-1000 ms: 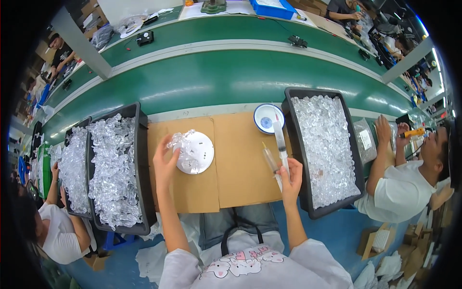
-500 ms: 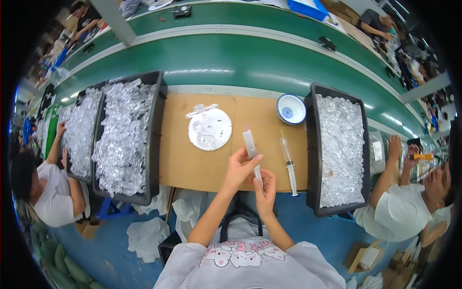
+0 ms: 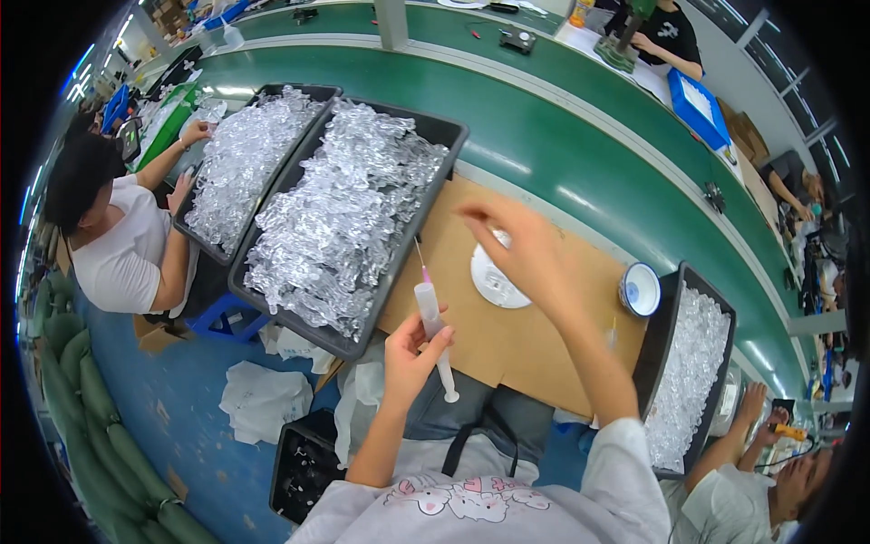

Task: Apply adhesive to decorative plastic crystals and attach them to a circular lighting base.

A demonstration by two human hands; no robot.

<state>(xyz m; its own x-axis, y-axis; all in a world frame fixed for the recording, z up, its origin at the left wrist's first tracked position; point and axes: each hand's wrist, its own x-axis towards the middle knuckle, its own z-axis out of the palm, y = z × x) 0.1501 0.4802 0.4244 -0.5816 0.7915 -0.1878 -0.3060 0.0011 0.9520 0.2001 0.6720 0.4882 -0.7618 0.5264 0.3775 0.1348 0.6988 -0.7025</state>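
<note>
Your left hand has its grip closed around a clear syringe, fingers and thumb wrapped about the lower part of the barrel. It is held in the air over the near edge of the brown worktop, just in front of your lap.

The syringe's long axis runs nearly upright in the picture, leaning a little to the left at the top. Its thin needle, with a small pink hub, points up and away from you, toward the near corner of the big dark tray heaped with clear plastic parts. The plunger end points down toward your body and sticks out below your fingers.

Your right hand is raised above and to the right of the syringe, clear of it. It is blurred; the fingers look loosely spread and it seems to hold nothing, though I cannot tell for certain. Your left hand is the one on the syringe; the right is near but apart.

Beyond the right hand a white round dish lies on the worktop. Farther right sit a small blue-and-white bowl and a second dark tray of clear parts.
</note>
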